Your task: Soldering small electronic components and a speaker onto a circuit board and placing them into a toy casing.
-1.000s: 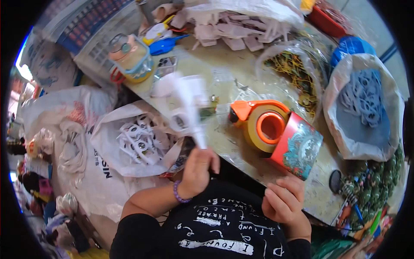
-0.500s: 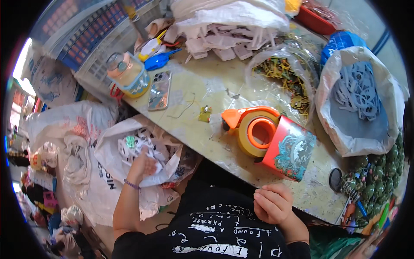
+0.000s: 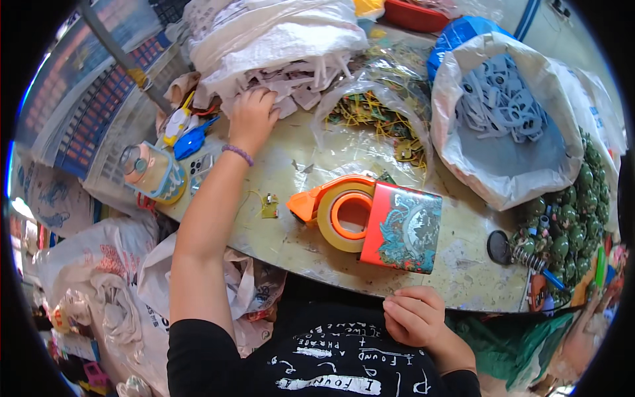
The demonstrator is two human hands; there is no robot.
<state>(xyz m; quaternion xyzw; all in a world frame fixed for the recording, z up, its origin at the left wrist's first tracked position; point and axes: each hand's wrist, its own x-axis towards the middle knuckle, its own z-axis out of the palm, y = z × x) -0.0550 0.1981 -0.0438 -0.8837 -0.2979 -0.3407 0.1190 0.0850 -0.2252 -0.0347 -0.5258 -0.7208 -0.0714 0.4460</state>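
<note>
Covering white pieces (image 3: 305, 97), left hand (image 3: 253, 120) half-curled, right hand (image 3: 417, 317) curled well apart, holds unclear.

- Fisheye on your head, left of two.
- Faces down over your shirt (image 3: 324, 357) and the table (image 3: 466, 248).
- Near; frames your left hand (image 3: 254, 120) and right hand (image 3: 415, 317).

A white-lettered black short-sleeved shirt (image 3: 324, 354) and a purple beaded bracelet (image 3: 238, 153) are worn.
</note>
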